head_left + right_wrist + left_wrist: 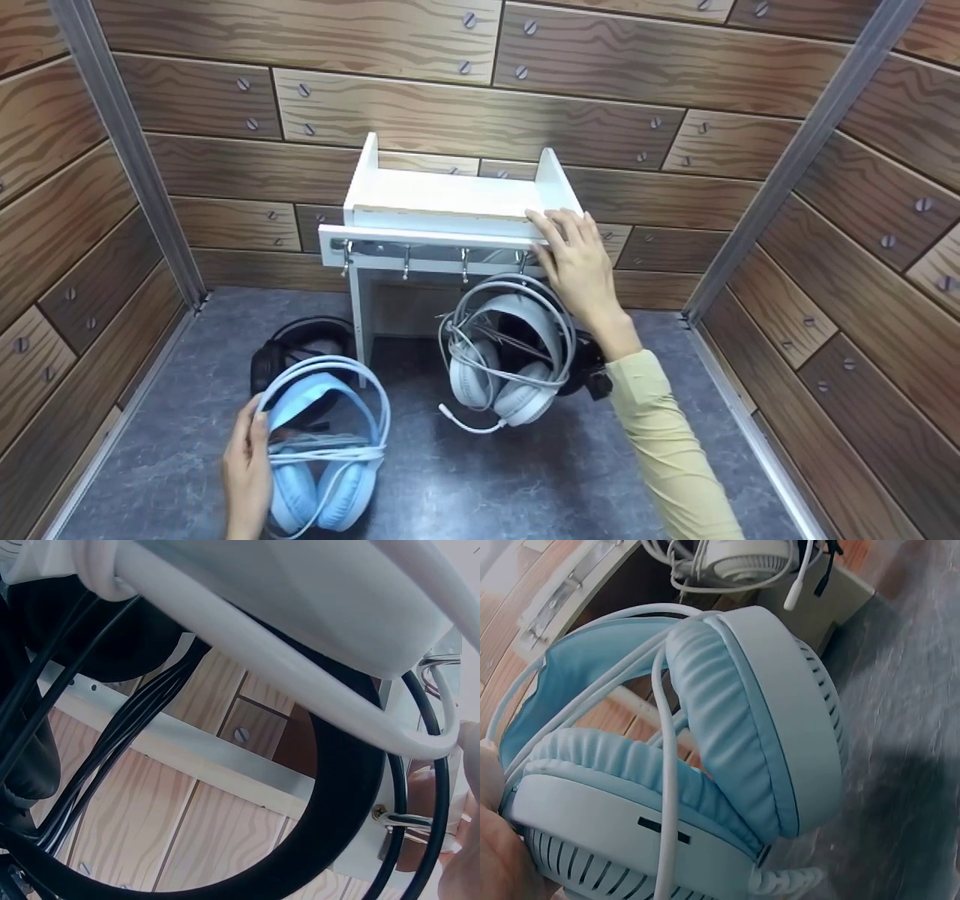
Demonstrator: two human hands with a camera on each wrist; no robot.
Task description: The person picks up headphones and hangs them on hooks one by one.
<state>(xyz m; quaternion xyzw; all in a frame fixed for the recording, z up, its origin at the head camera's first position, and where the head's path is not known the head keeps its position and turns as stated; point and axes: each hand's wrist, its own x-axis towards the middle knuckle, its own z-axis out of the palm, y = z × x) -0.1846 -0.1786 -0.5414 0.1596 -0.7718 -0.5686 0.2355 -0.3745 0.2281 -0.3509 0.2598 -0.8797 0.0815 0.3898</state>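
Observation:
My left hand [249,465] grips a light-blue headset [352,491] by the side of its headband, with the white cable wound across it. In the left wrist view, its padded ear cups [727,720] are close up. My right hand [581,262] rests at the right front corner of a white shelf [450,193], fingers over the edge and thumb lower, near the end hook. Just below it, a white headset [525,405] with a boom microphone hangs from the rack. Behind that hangs a black headset [345,787], partly hidden in the head view.
Metal hooks [464,265] line the front board of the shelf. Another black headset [270,367] is at the shelf's left side, behind the blue one. Wood-patterned walls [390,105] and metal corner posts [124,135] enclose the dark grey floor [450,487].

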